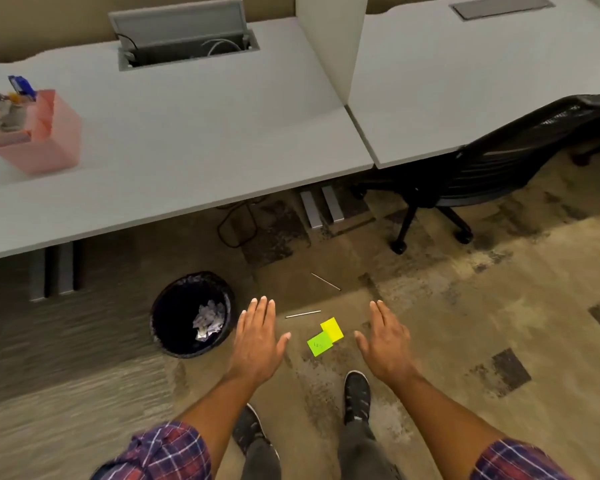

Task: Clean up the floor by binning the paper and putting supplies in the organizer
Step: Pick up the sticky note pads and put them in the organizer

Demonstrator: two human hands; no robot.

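My left hand (258, 337) and my right hand (385, 339) are held out flat above the carpet, fingers apart, holding nothing. Between them on the floor lie a yellow sticky-note pad (333, 329) and a green sticky-note pad (319, 344), touching each other. Two thin pens or pencils lie farther out: one (302, 314) just past the pads, another (325, 281) nearer the desk. A black waste bin (163, 306) stands left of my left hand with crumpled paper (207, 322) inside. The pink organizer (49, 136) sits on the desk at far left, holding pens and a blue item.
A long white desk (187, 140) runs across the top, with an open cable hatch (184, 39). A black office chair (492, 164) is tucked at the right. A cable loop (236, 223) and desk legs (321, 209) are under the desk. My shoes (356, 393) stand behind the pads.
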